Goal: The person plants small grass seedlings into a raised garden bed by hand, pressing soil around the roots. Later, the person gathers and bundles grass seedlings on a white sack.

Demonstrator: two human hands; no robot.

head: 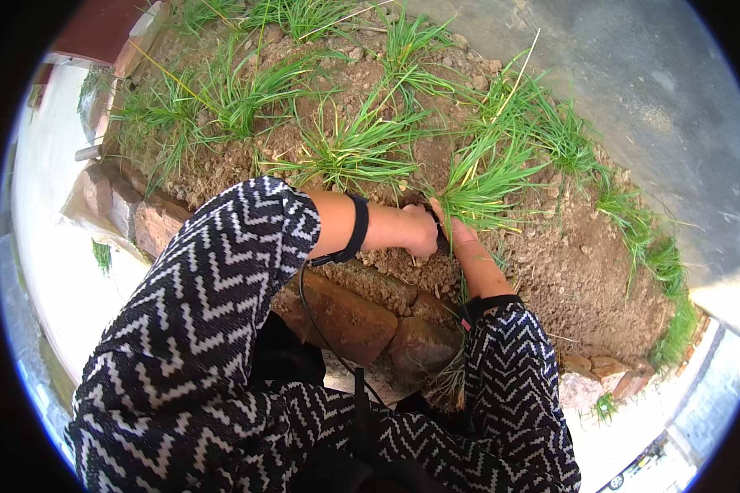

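Both of my hands are down at the soil of a raised garden bed, close together. My left hand [422,232] is curled against the brown soil [401,262], beside a dark hollow; its fingertips are hidden, so what it holds cannot be told. My right hand [459,231] is at the base of a green grass-like clump [490,185], whose long leaves lean up and to the right; the leaves cover part of the fingers. Another leafy clump [351,148] grows just above my left hand.
A stone edging [345,314] borders the bed nearest my body. More grassy clumps [240,105] stand at the upper left, and others line the right edge. Grey concrete [641,92] lies beyond the bed. A black cable [311,314] hangs below my left forearm.
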